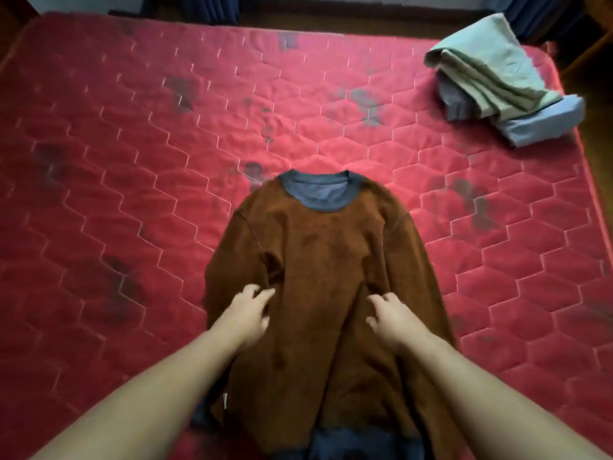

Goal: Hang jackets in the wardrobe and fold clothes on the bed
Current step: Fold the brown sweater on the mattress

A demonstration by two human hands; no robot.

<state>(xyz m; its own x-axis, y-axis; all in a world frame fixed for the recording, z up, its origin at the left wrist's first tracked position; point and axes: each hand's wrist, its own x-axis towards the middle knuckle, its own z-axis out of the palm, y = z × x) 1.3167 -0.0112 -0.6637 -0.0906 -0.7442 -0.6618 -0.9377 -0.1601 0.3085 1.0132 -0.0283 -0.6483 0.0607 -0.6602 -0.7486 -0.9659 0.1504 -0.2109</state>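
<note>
A brown sweater (318, 260) with a grey-blue collar and dark blue hem lies flat on the red quilted mattress (132, 161), neck pointing away from me. Both sleeves lie folded in along the body. My left hand (248, 310) rests on the left side of the sweater with loosely spread fingers. My right hand (388, 317) rests on the right side, fingers relaxed and slightly bent. Neither hand grips the cloth.
A small pile of folded clothes (497, 88), pale green on top of grey and light blue pieces, sits at the far right corner of the mattress. Dark blue curtains (219, 8) hang beyond the far edge. The mattress has dark stains.
</note>
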